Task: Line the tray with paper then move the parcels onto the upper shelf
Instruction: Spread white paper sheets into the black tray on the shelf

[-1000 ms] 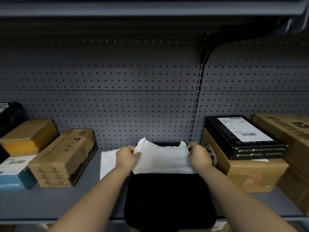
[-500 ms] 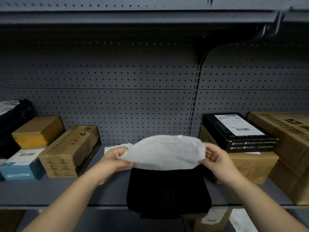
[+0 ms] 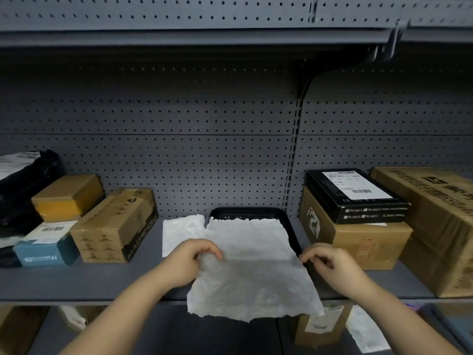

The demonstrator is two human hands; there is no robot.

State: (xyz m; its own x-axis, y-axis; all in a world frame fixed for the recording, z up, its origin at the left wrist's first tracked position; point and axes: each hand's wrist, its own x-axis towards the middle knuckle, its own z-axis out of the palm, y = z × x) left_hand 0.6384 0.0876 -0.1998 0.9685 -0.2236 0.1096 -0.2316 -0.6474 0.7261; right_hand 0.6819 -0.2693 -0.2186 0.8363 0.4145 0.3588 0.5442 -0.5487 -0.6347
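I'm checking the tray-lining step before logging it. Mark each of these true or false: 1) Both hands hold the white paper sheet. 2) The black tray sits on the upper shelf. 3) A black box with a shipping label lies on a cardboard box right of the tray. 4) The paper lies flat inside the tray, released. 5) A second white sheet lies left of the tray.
1) True: the left hand and right hand pinch the white paper sheet at its sides.
2) False: the black tray sits on the shelf with the parcels.
3) True: the black box rests on the cardboard box.
4) False: it is held, its near edge hanging past the shelf front.
5) True: second sheet.
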